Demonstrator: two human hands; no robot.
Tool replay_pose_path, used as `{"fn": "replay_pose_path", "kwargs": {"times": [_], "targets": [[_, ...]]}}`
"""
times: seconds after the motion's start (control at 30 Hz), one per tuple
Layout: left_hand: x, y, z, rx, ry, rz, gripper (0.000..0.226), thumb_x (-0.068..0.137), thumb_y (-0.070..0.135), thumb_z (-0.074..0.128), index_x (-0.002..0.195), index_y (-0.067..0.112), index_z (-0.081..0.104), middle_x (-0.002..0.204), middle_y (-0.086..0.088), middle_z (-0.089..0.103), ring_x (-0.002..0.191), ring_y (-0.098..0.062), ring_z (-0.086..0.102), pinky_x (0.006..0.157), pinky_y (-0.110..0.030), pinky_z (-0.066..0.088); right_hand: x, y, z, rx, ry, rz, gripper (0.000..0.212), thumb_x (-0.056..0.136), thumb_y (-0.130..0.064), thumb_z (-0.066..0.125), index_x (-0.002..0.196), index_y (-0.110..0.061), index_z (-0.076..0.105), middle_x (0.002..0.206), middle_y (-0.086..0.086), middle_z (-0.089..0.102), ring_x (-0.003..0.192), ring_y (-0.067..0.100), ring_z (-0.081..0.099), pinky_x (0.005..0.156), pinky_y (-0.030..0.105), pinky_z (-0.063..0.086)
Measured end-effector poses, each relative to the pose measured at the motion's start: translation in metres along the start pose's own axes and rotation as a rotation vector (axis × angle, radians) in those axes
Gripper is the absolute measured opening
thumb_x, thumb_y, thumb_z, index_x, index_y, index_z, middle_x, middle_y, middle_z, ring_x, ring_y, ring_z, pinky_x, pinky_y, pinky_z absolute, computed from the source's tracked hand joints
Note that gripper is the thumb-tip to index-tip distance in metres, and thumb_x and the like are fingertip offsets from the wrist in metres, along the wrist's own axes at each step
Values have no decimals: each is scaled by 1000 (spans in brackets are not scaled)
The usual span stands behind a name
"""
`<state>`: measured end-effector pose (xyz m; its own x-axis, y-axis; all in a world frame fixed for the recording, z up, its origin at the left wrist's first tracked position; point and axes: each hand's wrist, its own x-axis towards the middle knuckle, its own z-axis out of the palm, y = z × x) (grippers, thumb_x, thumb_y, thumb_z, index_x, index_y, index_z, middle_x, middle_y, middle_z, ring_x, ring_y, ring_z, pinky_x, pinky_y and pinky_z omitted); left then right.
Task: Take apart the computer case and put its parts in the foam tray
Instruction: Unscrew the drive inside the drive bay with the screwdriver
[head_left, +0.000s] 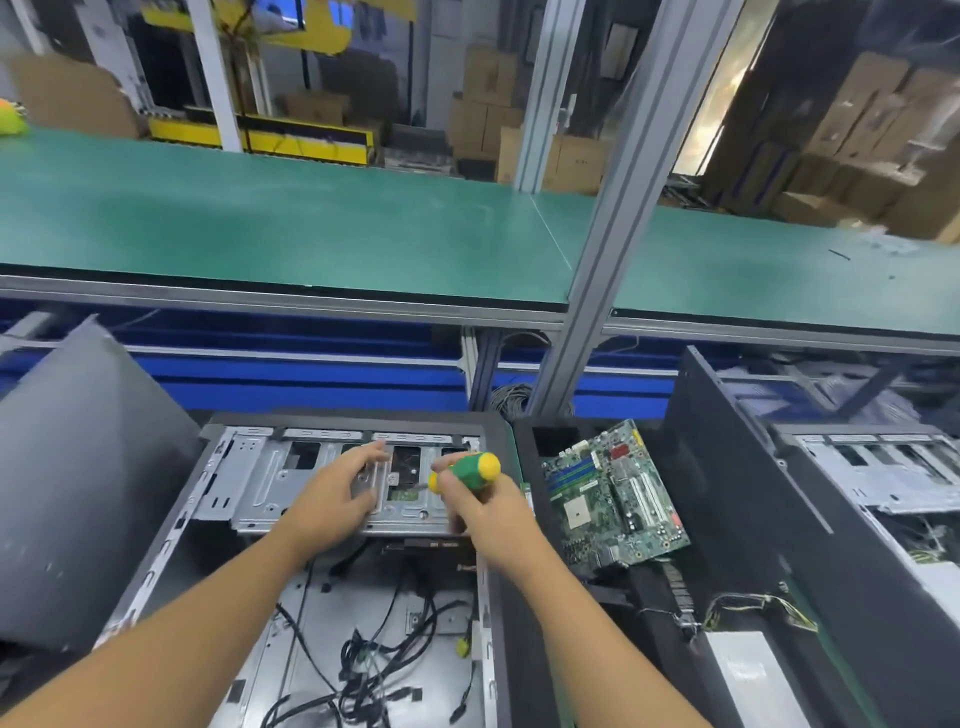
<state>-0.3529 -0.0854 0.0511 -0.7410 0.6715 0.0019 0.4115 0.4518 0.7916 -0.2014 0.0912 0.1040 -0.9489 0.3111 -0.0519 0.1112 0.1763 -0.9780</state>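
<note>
Forearms (171, 644): two bare ones reach in from the near edge, over the open computer case (156, 556).
Left hand (337, 499): fingers straight and slightly spread, lying flat on the metal drive cage (249, 478) at the far end of the case; it grips nothing.
Right hand (480, 512): curled round the green-and-yellow handle of a screwdriver (470, 469), just beside the left hand; the shaft points left, with its tip at the cage.
Computer case: lies on its side with the open face up; the cage bridges its far end.
Cables (363, 670): a loose black tangle on the case floor, on the near side of the cage.
Foam tray (530, 670): black, set against the right side of the case.
Motherboard (613, 499): green board lying tilted in the tray, right of the case's far end.
Power supply (748, 675): silver box well right of the case's near end; whether it sits in the tray cannot be told.
Side panel (78, 467): dark grey sheet leaning left of the case.
Second case (883, 483): farther right of the case, past the tray.
Bench shelf (311, 223): green, above and behind the case.
</note>
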Motion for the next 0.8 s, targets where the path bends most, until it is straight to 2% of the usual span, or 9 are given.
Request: {"fn": "replay_pose_path", "kwargs": {"times": [0.07,0.13,0.2,0.33,0.4,0.53,0.63,0.8], "targets": [[1,-1,1,9,21,-3,51,91,0,60,131,31,54,148,17,44,128,-3,48,103,-18,39,9,-4,0,-49,111,-20,29,79,-64,63,91,-38,68,66,-15,63,62,6,57,65,32,51],[1,-2,2,31,35,6,48,91,2,61,130,29,56,146,15,49,131,-4,46,109,-22,35,18,-9,2,-97,210,-52,40,78,-63,64,85,-24,63,65,-9,59,58,10,55,57,40,53],[1,-2,2,46,39,15,44,92,4,62,129,28,60,146,17,49,133,-2,44,111,-20,32,27,-16,4,-98,260,-66,47,78,-63,63,83,-17,60,63,-3,57,53,13,55,51,40,55],[3,-4,2,52,39,32,36,93,6,63,124,25,65,146,20,47,134,3,41,112,-16,28,45,-30,10,-112,257,-84,33,83,-56,66,87,-25,55,69,11,64,47,16,60,47,37,58],[4,-5,2,43,42,32,35,93,7,63,124,23,66,145,21,48,133,3,42,113,-19,31,51,-35,14,-124,265,-117,32,84,-54,66,90,-28,49,74,11,65,50,19,63,50,39,59],[5,-9,4,35,48,38,32,93,12,66,123,21,68,145,19,49,133,4,42,112,-15,30,62,-43,18,-218,268,-133,30,92,-45,66,101,-31,41,84,9,67,61,23,67,57,47,60],[8,-10,8,10,106,7,30,91,17,70,120,21,71,140,19,54,129,4,47,112,-18,34,67,-45,18,-300,245,-131,31,95,-42,65,108,-29,39,82,6,65,63,21,68,59,46,60],[13,-9,15,26,172,-50,18,88,26,73,105,30,76,128,25,59,113,6,54,101,-21,42,72,-49,19,-283,245,-135,34,96,-42,64,113,-26,39,87,9,63,68,24,67,61,43,61]]}}
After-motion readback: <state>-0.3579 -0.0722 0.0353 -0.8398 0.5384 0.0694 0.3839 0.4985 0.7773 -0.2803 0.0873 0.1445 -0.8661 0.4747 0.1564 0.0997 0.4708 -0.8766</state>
